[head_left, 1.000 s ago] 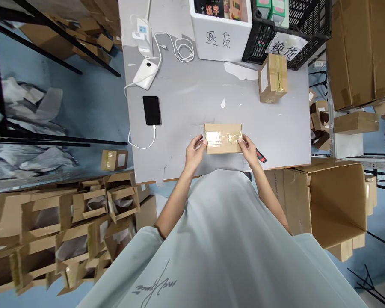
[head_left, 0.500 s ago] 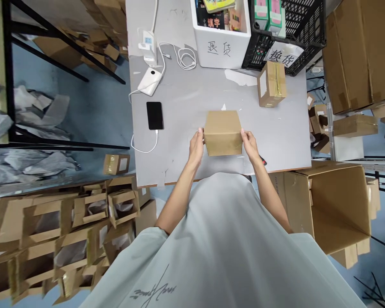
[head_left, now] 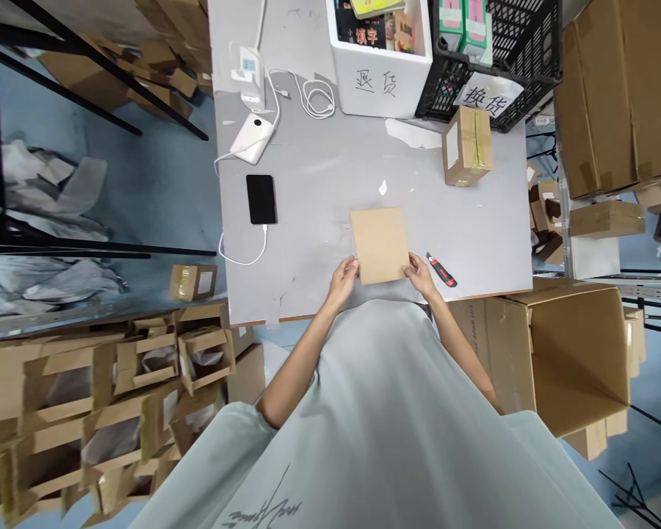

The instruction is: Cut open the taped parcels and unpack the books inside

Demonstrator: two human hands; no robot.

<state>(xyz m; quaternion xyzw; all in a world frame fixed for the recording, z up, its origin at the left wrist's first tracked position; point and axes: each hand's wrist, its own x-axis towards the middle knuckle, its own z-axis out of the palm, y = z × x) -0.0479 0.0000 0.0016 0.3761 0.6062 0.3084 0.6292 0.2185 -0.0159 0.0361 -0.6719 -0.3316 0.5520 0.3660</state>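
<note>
A small brown cardboard box (head_left: 380, 245) shows one plain face towards me above the front part of the grey table (head_left: 319, 191). My left hand (head_left: 344, 281) grips its lower left edge. At its lower right corner my right hand (head_left: 420, 275) holds it with the thumb on the face. A red and black utility knife (head_left: 441, 270) lies just right of my right hand. Further back on the right stands a taped box (head_left: 467, 146) with a white label.
A white bin (head_left: 380, 81) with books and a black crate (head_left: 496, 66) stand at the back. On the left are a phone (head_left: 261, 199), a power bank (head_left: 252, 138) and cables. An open carton (head_left: 578, 360) stands below right.
The box has come nearer to me and tilted, so just one face shows. Both hands have moved down with it, and the utility knife is now fully uncovered.
</note>
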